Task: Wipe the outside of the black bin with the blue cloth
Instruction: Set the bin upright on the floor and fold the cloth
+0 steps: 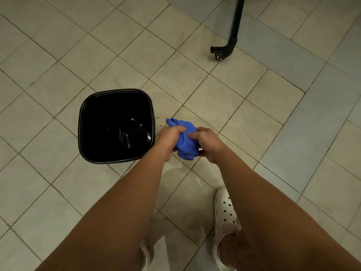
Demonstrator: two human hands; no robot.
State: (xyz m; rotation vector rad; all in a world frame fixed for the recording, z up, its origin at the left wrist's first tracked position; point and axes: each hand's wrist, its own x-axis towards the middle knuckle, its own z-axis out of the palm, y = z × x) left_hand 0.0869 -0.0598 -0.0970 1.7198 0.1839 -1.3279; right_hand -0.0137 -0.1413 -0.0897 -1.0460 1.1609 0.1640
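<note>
Just right of the black bin (pixel 79 130), our left hand (pixel 168 140) and right hand (pixel 208 146) both curl fingers round the blue cloth (pixel 185 142). We should fold it into 1 flat pad, then wipe down each wall. Bin: glossy plastic, square-mouthed, rounded corners. Cloth: soft, crumpled.
</note>
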